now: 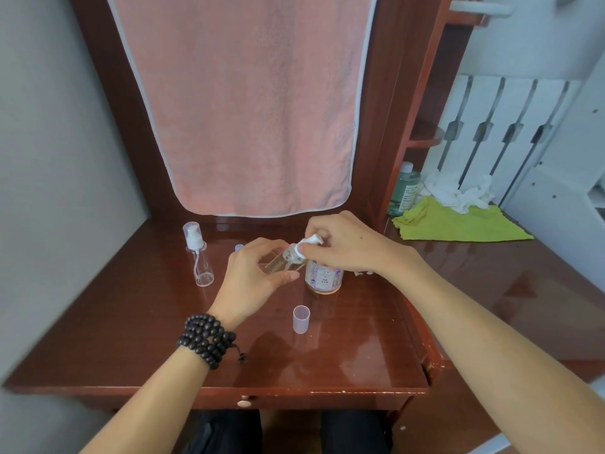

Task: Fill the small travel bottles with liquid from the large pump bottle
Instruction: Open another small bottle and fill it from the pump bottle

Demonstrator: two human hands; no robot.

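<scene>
The left hand [252, 283] pinches a tilted travel bottle [278, 262] under the nozzle, so the right hand [347, 244], fingers curled on the pump head [309, 241], can fill it.

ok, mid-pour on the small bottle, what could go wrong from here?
1. The left hand holds the small bottle tilted under the pump nozzle; if the narrow opening drifts, liquid may land on the table.
2. The right hand presses the pump on the large bottle, which nothing braces; it might tip.
3. The loose cap stands near the left wrist and could be knocked over.
</scene>
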